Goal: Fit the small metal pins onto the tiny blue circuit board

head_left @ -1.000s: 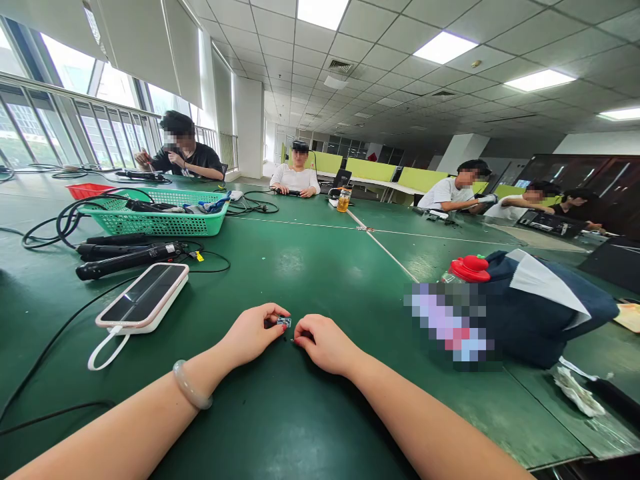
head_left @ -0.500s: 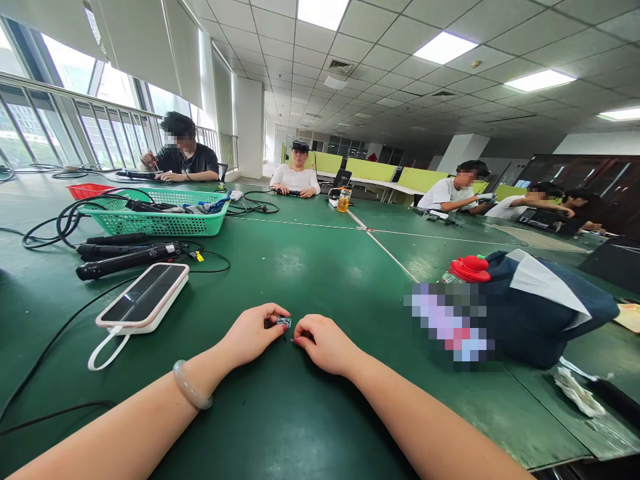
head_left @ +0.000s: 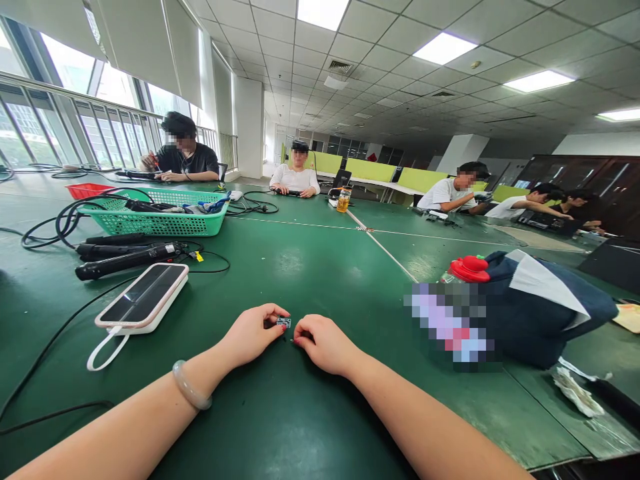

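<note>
Windows (head_left: 65,63) flank a green table (head_left: 320,267) reaching toward dark cabinets (head_left: 617,193) at right. The left hand (head_left: 255,331) pinches a small patterned piece (head_left: 284,322) between thumb and fingertips; beside it, the right hand (head_left: 323,341) curls narrowly, its grip unclear.

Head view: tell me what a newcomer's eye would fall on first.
Probably the near middle of the dark green tabletop, where the bare left hand holds a small grey-blue rectangular piece and the bare right hand curls close beside it, anything in it too small to make out. Next would come the mint-green perforated plastic basket at the left and the bright red rounded lid beside the dark blue fabric bag at the right.
</note>
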Motion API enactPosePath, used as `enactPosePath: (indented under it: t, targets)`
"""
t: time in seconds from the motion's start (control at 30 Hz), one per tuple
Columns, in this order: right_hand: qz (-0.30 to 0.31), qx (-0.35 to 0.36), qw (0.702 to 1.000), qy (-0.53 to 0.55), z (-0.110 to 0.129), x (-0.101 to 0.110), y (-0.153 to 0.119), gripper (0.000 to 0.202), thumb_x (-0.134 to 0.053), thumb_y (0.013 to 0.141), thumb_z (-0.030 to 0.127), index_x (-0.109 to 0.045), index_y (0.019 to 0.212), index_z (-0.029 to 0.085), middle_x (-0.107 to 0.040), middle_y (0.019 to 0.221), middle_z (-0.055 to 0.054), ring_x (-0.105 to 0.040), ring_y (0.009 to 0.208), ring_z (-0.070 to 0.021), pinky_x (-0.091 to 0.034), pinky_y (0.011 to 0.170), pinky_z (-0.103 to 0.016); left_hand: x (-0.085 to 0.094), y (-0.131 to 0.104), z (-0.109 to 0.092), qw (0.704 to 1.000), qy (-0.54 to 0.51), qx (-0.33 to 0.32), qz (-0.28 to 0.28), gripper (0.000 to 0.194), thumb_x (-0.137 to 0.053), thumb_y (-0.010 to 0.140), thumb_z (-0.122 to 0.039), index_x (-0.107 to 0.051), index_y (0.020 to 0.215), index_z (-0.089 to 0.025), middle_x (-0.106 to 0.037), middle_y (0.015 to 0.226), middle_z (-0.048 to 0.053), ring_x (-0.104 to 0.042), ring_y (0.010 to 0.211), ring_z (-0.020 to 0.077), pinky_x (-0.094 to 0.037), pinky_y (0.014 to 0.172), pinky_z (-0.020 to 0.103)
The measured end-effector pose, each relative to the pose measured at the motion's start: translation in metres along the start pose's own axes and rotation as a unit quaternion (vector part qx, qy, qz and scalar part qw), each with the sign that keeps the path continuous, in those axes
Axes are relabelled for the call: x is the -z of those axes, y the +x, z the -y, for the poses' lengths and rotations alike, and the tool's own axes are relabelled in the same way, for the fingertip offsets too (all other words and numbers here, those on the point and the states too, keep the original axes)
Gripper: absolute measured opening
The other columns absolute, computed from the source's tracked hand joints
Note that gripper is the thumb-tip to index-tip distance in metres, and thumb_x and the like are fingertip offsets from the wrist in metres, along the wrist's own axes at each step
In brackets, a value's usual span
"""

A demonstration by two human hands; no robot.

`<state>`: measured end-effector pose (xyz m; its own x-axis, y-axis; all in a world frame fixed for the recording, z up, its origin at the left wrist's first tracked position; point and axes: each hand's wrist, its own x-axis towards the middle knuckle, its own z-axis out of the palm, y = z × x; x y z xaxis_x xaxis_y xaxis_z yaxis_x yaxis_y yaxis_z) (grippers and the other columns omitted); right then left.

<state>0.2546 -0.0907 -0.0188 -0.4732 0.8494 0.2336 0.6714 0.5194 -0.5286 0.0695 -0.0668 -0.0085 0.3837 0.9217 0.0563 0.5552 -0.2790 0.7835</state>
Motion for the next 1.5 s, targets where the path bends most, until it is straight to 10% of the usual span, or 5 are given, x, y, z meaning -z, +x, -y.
enactPosePath:
  t: [1.5]
  targets:
    - [-0.007,0.008,1.000,0.013,-0.0040,-0.0017,-0.0005,0.013,-0.056,0.075,0.006,-0.056,0.068,0.017,-0.056,0.071,0.001,-0.050,0.070,-0.0119,-0.038,0.067,-0.023,0.0010,-0.0006,-0.0028,1.000,0.008,0.011,0.009,0.028,-0.052,0.072,-0.034,-0.062,0.096,-0.023,-0.065,0.080,0.000,-0.060,0.076,0.0175,-0.045,0.072,0.027]
